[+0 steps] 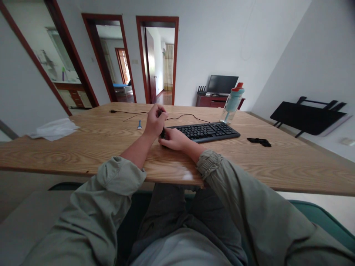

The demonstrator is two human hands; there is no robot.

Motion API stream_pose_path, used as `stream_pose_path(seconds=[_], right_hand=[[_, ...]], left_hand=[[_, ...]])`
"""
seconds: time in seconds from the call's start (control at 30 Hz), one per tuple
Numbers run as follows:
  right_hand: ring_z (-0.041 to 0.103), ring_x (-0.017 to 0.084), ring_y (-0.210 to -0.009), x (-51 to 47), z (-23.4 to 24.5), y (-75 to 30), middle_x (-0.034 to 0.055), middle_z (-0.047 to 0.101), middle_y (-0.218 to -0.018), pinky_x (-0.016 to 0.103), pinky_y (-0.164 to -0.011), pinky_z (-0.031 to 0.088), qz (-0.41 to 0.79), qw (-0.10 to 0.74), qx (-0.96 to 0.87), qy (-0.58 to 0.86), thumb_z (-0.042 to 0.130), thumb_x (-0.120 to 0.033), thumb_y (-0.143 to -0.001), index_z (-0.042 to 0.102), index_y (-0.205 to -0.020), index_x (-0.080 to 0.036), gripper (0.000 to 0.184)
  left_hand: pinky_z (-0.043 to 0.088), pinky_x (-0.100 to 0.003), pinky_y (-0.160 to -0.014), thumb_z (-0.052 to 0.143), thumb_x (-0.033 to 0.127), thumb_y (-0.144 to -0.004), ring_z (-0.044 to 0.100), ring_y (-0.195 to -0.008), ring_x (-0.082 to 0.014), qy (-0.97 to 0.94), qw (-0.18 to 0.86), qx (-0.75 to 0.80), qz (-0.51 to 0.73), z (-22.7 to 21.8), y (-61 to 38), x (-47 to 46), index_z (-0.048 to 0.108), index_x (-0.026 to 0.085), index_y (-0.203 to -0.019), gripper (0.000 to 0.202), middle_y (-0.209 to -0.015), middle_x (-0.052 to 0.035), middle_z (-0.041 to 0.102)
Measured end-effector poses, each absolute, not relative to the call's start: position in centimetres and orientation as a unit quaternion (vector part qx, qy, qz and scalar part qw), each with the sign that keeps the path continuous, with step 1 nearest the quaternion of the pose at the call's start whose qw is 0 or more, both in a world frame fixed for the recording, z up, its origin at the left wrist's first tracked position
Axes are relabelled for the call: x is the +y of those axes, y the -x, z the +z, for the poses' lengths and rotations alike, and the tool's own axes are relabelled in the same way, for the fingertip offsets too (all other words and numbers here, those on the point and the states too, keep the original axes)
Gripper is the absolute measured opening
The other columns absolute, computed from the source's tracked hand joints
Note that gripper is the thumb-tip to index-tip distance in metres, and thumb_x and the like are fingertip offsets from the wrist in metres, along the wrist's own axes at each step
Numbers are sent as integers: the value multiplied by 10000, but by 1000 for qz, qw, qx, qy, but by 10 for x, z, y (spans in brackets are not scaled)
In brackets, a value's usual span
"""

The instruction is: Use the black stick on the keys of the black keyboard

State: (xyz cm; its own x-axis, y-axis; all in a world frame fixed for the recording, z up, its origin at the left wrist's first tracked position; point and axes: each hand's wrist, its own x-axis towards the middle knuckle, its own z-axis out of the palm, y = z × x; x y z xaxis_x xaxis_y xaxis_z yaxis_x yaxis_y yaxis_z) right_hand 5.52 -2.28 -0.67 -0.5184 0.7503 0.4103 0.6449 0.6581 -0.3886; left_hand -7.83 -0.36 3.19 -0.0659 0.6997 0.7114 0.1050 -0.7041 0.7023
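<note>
My left hand [155, 120] is closed in an upright fist around a slim black object [162, 132]. Only parts of this object show, so its kind is unclear. Beside its lower end, my right hand [176, 139] has its fingers curled together, close to the left end of a black keyboard [205, 130]. What those fingers grip is hidden. The keyboard lies on the wooden table [111, 147], and a thin black cable [188, 115] runs behind it. To the left of my left hand lies a small blue and white piece [139, 125].
Small black pieces [259, 142] lie right of the keyboard. A clear bottle with a red and teal lid [233, 102] stands behind its right end. Crumpled white tissue [57, 129] rests at the table's left, and a black cable plug [113, 111] sits near the far edge.
</note>
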Motion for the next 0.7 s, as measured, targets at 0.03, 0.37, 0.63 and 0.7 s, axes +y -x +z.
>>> stream_pose_path(seconds=[0.03,0.37,0.63,0.7], right_hand=[[634,217,-751,-19,-7,-64,45,714,-825,307,-719,449,111,303,-866,381,573,-426,-885,661,-1109,-156,361],[609,201,-806,2,-16,-100,67,728,-889,298,-757,429,53,288,-785,547,556,-357,-933,727,-947,-176,249],[643,199,-838,-8,-11,-94,74,766,-961,283,-751,426,17,223,-794,565,562,-348,-963,773,-1015,-197,265],[638,194,-827,-7,-10,-95,72,767,-953,281,-736,416,13,225,-799,557,566,-337,-957,771,-998,-193,254]], left_hand=[[417,-240,-565,594,169,-764,507,-580,-117,-635,257,299,664,32,76,-3,497,233,-780,117,-659,47,545],[246,-216,-405,616,205,-812,330,-385,-81,-524,324,215,758,29,67,-2,458,230,-639,236,-447,90,391],[218,-241,-409,565,141,-895,315,-376,-91,-450,321,180,814,33,78,7,459,230,-629,299,-434,82,392],[217,-241,-414,561,114,-887,320,-384,-92,-451,321,183,813,33,78,7,467,228,-641,287,-437,83,395]])
